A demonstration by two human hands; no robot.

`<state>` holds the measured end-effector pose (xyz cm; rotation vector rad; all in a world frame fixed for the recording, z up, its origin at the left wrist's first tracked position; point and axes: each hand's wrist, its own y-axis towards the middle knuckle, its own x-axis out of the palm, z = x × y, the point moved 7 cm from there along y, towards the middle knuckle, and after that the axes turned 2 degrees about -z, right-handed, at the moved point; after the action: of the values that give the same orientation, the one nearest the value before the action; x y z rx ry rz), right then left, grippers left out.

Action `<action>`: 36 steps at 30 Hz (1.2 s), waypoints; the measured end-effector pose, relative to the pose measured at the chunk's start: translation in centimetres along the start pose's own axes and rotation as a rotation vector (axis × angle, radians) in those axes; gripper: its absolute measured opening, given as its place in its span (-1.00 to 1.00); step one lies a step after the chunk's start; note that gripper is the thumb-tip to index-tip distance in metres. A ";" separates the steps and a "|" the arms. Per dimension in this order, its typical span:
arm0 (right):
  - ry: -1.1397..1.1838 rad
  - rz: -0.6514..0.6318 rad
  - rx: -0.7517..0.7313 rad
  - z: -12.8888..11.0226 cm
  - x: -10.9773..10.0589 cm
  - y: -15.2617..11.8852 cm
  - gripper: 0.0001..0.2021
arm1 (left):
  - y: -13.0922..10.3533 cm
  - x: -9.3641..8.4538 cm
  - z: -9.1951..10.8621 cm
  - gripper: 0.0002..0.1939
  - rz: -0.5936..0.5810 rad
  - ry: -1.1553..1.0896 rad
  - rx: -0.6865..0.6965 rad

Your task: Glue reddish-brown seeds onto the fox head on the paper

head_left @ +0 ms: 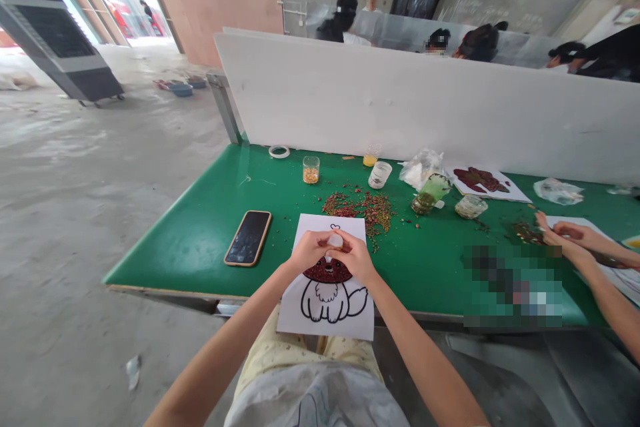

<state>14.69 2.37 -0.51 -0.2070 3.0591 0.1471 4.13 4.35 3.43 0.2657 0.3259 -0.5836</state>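
Observation:
A white sheet [293, 310] with a black-outlined cartoon animal lies at the table's front edge, partly hanging over it. The animal's head is covered in dark red grains [327, 271]; its body is bare outline. Over the top of the head, my left hand [311, 248] and my right hand [354, 255] meet, fingers closed around a small whitish translucent container [335, 240]. Just beyond the sheet, loose red and green beans [377, 210] are scattered on the green table [185, 233].
A phone [249, 238] lies left of the sheet. Behind stand a cup of yellow grains [311, 171], a white cup [380, 175], a tipped green jar [431, 195] and a tape roll [279, 151]. Another person's hands [565, 238] work at the right. A white board [400, 93] borders the back.

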 end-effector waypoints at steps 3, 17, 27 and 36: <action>-0.005 -0.006 -0.003 -0.2 0.1 0.0 -0.49 | 0.0 0.0 -0.2 -0.83 -0.008 -0.003 0.000; 0.062 0.016 0.001 -0.9 -0.1 0.6 -0.46 | 0.6 -0.1 -0.7 -0.81 0.006 -0.030 0.002; 0.043 0.028 0.007 -1.0 -0.4 0.4 -0.47 | 0.7 0.2 -0.6 -0.84 -0.004 -0.024 -0.008; 0.041 0.038 0.023 -1.3 -0.5 0.4 -0.46 | 0.9 0.3 -0.3 -0.81 -0.014 -0.062 0.000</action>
<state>15.05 2.70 0.81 -0.1522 3.1055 0.1108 4.82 5.00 3.16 0.2450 0.2675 -0.6040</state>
